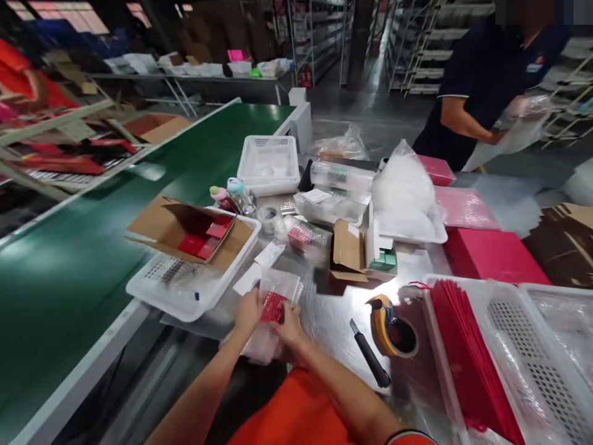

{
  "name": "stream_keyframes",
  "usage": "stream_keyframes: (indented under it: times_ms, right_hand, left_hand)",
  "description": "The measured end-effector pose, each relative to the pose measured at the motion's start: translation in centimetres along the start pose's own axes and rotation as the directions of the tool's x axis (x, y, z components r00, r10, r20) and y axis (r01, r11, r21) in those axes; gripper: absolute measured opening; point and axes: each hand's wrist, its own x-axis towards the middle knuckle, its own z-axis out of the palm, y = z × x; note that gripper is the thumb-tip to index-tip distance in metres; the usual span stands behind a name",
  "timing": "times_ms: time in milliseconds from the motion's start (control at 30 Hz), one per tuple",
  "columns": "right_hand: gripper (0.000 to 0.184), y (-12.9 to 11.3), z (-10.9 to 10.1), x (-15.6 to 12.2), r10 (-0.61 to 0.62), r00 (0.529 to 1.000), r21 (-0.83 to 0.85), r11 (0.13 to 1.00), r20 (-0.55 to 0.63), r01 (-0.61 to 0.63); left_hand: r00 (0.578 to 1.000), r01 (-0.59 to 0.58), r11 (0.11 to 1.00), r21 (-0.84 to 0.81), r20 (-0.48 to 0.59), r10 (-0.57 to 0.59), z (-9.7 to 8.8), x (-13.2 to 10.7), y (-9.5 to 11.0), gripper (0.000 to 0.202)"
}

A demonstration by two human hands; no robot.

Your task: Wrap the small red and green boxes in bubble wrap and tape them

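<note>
While both hands meet at the near edge of the table (pixel 333 315), the left hand (pixel 249 312) and right hand (pixel 290 324) each pinch a clear bag (pixel 279 285). Fingers are closed on the film, thumbs beside a red piece (pixel 273 307) inside it. The bag is held just above the table, close to the body.

Judged: the film is thin, limp, slippery and very light. It is best gripped at its edges, with the red piece supported from below. Motion blur leaves it unclear whether the piece sits fully in; possibly only partway.

Left of the hands, the left basket (pixel 208 300) holds an open cardboard box (pixel 162 225) with red packs in it. To the right lie a tape dispenser (pixel 389 324) and a knife (pixel 369 353). Beyond them, the right basket (pixel 438 334) holds a red stack (pixel 467 358), and the far basket (pixel 556 290) holds clear film. Behind the bag, a small carton (pixel 347 250) stands open, with green boxes (pixel 386 261) beside it. At far right a co-worker (pixel 486 68) handles another clear bag.
</note>
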Motion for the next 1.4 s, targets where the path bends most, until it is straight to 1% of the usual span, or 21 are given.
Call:
stream_keyframes:
  times_ms: [100, 167, 233, 333, 400, 467, 500, 533, 600, 633, 700, 767, 833, 900, 1000, 1067, 1133, 1200, 1267, 1333, 1400]
  right_hand:
    - [0.048, 0.3, 3.3, -1.6, 0.078, 0.989, 0.178, 0.983, -0.129, -0.054]
    - [0.046, 0.9, 4.7, -2.2, 0.095, 0.968, 0.359, 0.933, -0.234, -0.005]
    - [0.044, 1.8, 5.5, -2.5, 0.102, 0.948, 0.479, 0.876, -0.303, 0.059]
    - [0.044, 3.6, 4.6, -3.2, 0.037, 0.961, 0.467, 0.879, -0.275, 0.100]
    - [0.046, 5.4, 2.2, -4.5, -0.019, 0.966, 0.416, 0.900, -0.257, 0.128]
    - [0.044, 7.9, -1.8, -6.7, -0.018, 0.942, 0.310, 0.942, -0.334, 0.128]
    - [0.042, 9.4, -4.2, -8.0, 0.001, 0.909, 0.217, 0.971, -0.416, 0.098]
    - [0.040, 11.0, -6.6, -9.4, 0.033, 0.858, 0.111, 0.993, -0.513, 0.028]
    - [0.047, 14.1, -11.0, -11.8, 0.091, 0.751, -0.091, 0.976, -0.654, -0.197]
    - [0.052, 15.5, -12.8, -12.6, 0.118, 0.726, -0.177, 0.932, -0.677, -0.316]
    - [0.056, 17.4, -15.0, -13.5, 0.198, 0.744, -0.320, 0.811, -0.638, -0.490]
    - [0.048, 18.2, -15.8, -13.7, 0.307, 0.779, -0.418, 0.706, -0.546, -0.572]
    - [0.037, 18.1, -15.9, -13.6, 0.381, 0.791, -0.460, 0.658, -0.479, -0.596]
    - [0.034, 17.7, -16.0, -13.7, 0.399, 0.793, -0.458, 0.659, -0.460, -0.597]
    - [0.039, 17.2, -16.6, -14.9, 0.384, 0.797, -0.409, 0.705, -0.466, -0.579]
    - [0.047, 16.3, -17.1, -16.5, 0.342, 0.800, -0.356, 0.760, -0.493, -0.544]
    - [0.059, 14.0, -17.0, -18.3, 0.285, 0.799, -0.260, 0.842, -0.529, -0.472]
    - [0.066, 10.2, -16.1, -19.3, 0.250, 0.804, -0.090, 0.932, -0.540, -0.351]
    - [0.064, 5.2, -14.3, -18.9, 0.244, 0.831, 0.114, 0.970, -0.501, -0.216]
    - [0.058, -0.1, -12.1, -16.9, 0.223, 0.874, 0.272, 0.956, -0.432, -0.110]
    - [0.055, -4.5, -9.8, -13.8, 0.200, 0.896, 0.355, 0.934, -0.397, -0.051]
  left_hand:
    - [0.990, -0.141, 0.987, 0.074, 0.004, 0.141, -1.2, -1.0, 0.6, 0.029]
    - [0.972, -0.235, 0.968, 0.088, -0.011, 0.236, -1.0, -2.5, 1.0, 0.027]
    - [0.949, -0.306, 0.946, 0.102, -0.046, 0.312, -0.1, -4.4, 1.0, 0.025]
    - [0.913, -0.359, 0.919, 0.161, -0.143, 0.382, 2.5, -6.7, 0.4, 0.024]
    - [0.867, -0.399, 0.900, 0.177, -0.246, 0.433, 4.5, -7.6, -0.2, 0.028]
    - [0.781, -0.470, 0.866, 0.173, -0.375, 0.499, 6.1, -7.9, -0.7, 0.032]
    - [0.731, -0.506, 0.845, 0.172, -0.434, 0.526, 6.7, -7.9, -1.1, 0.033]
    - [0.681, -0.536, 0.825, 0.179, -0.486, 0.548, 7.2, -7.8, -1.4, 0.035]
    - [0.596, -0.559, 0.800, 0.218, -0.565, 0.571, 7.5, -7.8, -1.9, 0.035]
    - [0.573, -0.549, 0.799, 0.246, -0.585, 0.574, 7.5, -7.9, -2.0, 0.034]
    - [0.555, -0.517, 0.808, 0.284, -0.607, 0.569, 7.5, -8.4, -2.1, 0.031]
    - [0.559, -0.503, 0.817, 0.284, -0.614, 0.557, 7.6, -9.2, -1.8, 0.029]
    - [0.556, -0.515, 0.817, 0.260, -0.624, 0.549, 8.0, -10.0, -1.7, 0.032]
    - [0.547, -0.531, 0.813, 0.238, -0.637, 0.543, 8.5, -10.5, -1.8, 0.035]
    - [0.518, -0.582, 0.789, 0.196, -0.658, 0.546, 8.8, -10.2, -2.5, 0.038]
    - [0.496, -0.614, 0.771, 0.167, -0.679, 0.542, 8.6, -9.3, -3.0, 0.037]
    - [0.466, -0.634, 0.758, 0.152, -0.707, 0.532, 8.1, -8.2, -3.3, 0.035]
    - [0.437, -0.646, 0.748, 0.150, -0.732, 0.523, 7.6, -7.1, -3.4, 0.032]
    - [0.416, -0.658, 0.738, 0.153, -0.742, 0.525, 7.2, -6.6, -3.3, 0.028]
    - [0.405, -0.675, 0.722, 0.150, -0.743, 0.533, 7.1, -6.5, -3.2, 0.025]
    - [0.392, -0.703, 0.699, 0.129, -0.750, 0.533, 7.4, -6.6, -3.4, 0.024]
